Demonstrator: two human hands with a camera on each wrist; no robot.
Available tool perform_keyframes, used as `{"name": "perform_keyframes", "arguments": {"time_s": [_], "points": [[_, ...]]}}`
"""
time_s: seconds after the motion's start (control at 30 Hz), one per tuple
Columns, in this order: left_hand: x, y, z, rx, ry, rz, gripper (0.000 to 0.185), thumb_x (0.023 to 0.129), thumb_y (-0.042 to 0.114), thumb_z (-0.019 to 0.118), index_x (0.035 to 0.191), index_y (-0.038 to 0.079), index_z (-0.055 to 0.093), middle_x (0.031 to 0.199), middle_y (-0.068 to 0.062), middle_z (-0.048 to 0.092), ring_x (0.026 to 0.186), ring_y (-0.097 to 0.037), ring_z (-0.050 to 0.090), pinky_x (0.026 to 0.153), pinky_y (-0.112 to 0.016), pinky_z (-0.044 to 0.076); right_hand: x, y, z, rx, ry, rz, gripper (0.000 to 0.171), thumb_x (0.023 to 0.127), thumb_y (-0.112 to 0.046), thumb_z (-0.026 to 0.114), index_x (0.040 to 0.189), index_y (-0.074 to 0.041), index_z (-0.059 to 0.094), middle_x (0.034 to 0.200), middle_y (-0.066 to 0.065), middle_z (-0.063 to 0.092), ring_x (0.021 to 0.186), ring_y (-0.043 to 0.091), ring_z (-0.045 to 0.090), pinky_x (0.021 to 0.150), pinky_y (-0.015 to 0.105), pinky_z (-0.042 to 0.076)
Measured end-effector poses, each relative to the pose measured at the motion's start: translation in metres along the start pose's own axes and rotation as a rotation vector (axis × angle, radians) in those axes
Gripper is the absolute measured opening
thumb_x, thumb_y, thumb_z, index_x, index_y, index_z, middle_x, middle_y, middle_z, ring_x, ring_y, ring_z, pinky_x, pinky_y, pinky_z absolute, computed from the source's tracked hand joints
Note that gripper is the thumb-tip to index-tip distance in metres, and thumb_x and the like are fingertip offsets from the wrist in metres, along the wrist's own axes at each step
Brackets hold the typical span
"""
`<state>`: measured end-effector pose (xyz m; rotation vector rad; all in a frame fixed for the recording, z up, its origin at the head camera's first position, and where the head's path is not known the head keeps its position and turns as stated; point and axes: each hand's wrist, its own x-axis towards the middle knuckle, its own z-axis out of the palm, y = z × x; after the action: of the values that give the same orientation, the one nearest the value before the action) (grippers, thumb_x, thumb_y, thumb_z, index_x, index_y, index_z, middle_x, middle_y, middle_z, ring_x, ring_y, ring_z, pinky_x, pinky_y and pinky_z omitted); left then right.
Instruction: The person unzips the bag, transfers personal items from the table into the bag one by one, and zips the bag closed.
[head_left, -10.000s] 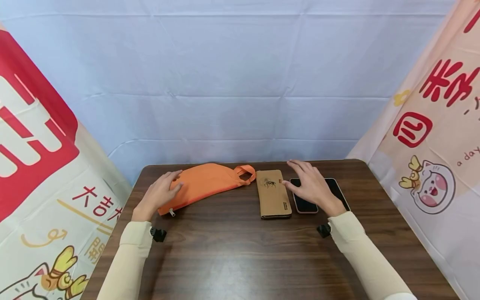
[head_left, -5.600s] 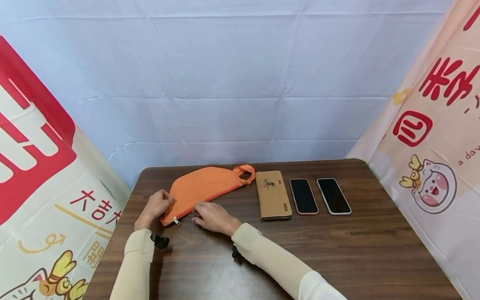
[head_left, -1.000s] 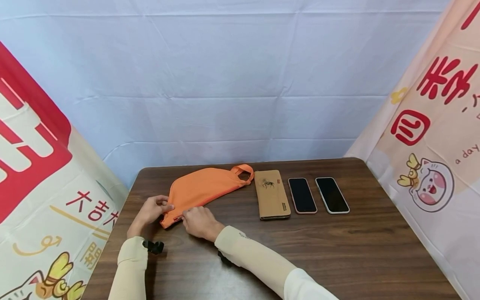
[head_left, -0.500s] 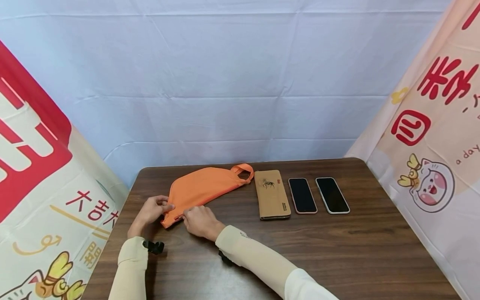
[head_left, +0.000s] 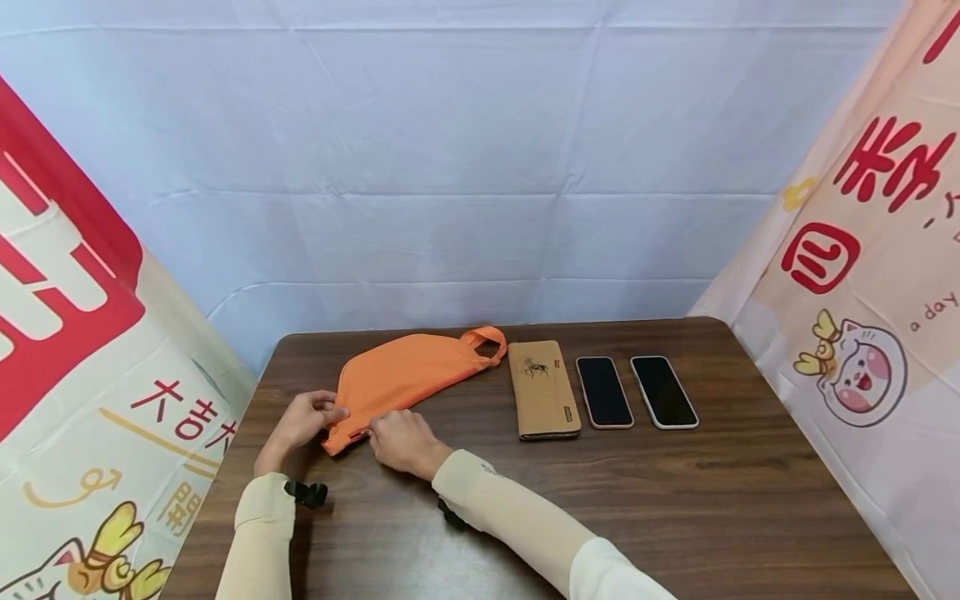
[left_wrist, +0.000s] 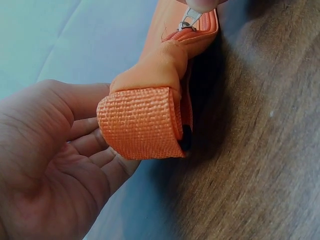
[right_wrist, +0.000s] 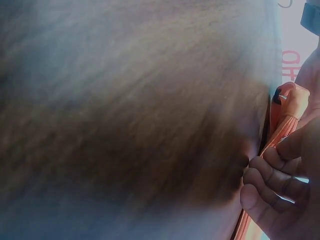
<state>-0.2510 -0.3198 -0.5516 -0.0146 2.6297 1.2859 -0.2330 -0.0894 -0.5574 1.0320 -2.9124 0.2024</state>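
Observation:
An orange fabric zip bag [head_left: 405, 371] lies at the back left of the table, a strap loop [head_left: 487, 342] at its right end. With thumb and fingers my left hand [head_left: 303, 419] grips the bag's left end. The left wrist view shows a folded orange webbing strap [left_wrist: 142, 122] at that end, beside the palm. My right hand [head_left: 405, 442] is at the bag's front edge, fingers curled, pinching the metal zipper pull [left_wrist: 192, 17]. In the right wrist view the curled fingers [right_wrist: 270, 175] lie along the orange zipper edge; the fingertips partly hide the pull.
Right of the bag lies a tan wallet [head_left: 545, 389] with a horse print. Two phones, one pink-edged [head_left: 605, 392] and one white-edged [head_left: 665, 392], lie beyond it on the brown wooden table [head_left: 675, 500]. Printed cloths hang on both sides, a white sheet [head_left: 450, 167] behind.
Since ten seconds ago, my right hand has left the phones and taken the zipper pull; my left hand has gripped the bag's end, which sits slightly nearer. The last second shows hardly any motion.

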Motion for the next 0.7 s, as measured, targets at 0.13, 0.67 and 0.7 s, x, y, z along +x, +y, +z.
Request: {"name": "perform_keyframes", "arguments": {"time_s": [0.13, 0.67, 0.7], "points": [[-0.0004, 0.0002, 0.0001, -0.002, 0.000, 0.005, 0.049, 0.103, 0.024, 0.073, 0.136, -0.011, 0.061, 0.107, -0.019, 0.073, 0.081, -0.017, 0.069, 0.073, -0.034, 0.058, 0.0004, 0.0014, 0.0020, 0.004, 0.000, -0.002, 0.023, 0.111, -0.032, 0.055, 0.108, -0.023, 0.075, 0.088, -0.004, 0.074, 0.071, 0.009, 0.070, 0.062, 0.026, 0.057], [-0.0021, 0.0025, -0.0004, -0.009, -0.003, 0.006, 0.045, 0.103, 0.021, 0.072, 0.133, -0.011, 0.063, 0.108, -0.020, 0.075, 0.087, -0.018, 0.071, 0.076, -0.033, 0.059, 0.0016, 0.0026, 0.0007, 0.029, -0.027, 0.025, 0.025, 0.111, -0.033, 0.054, 0.108, -0.022, 0.076, 0.086, -0.004, 0.074, 0.067, 0.008, 0.068, 0.058, 0.026, 0.055], [-0.0022, 0.0022, -0.0008, -0.006, -0.004, 0.007, 0.045, 0.104, 0.021, 0.072, 0.134, -0.011, 0.062, 0.108, -0.020, 0.075, 0.087, -0.018, 0.071, 0.075, -0.033, 0.059, 0.0015, 0.0028, 0.0003, 0.032, -0.028, 0.027, 0.025, 0.111, -0.033, 0.055, 0.107, -0.022, 0.076, 0.086, -0.004, 0.074, 0.067, 0.008, 0.068, 0.058, 0.026, 0.055]]}}
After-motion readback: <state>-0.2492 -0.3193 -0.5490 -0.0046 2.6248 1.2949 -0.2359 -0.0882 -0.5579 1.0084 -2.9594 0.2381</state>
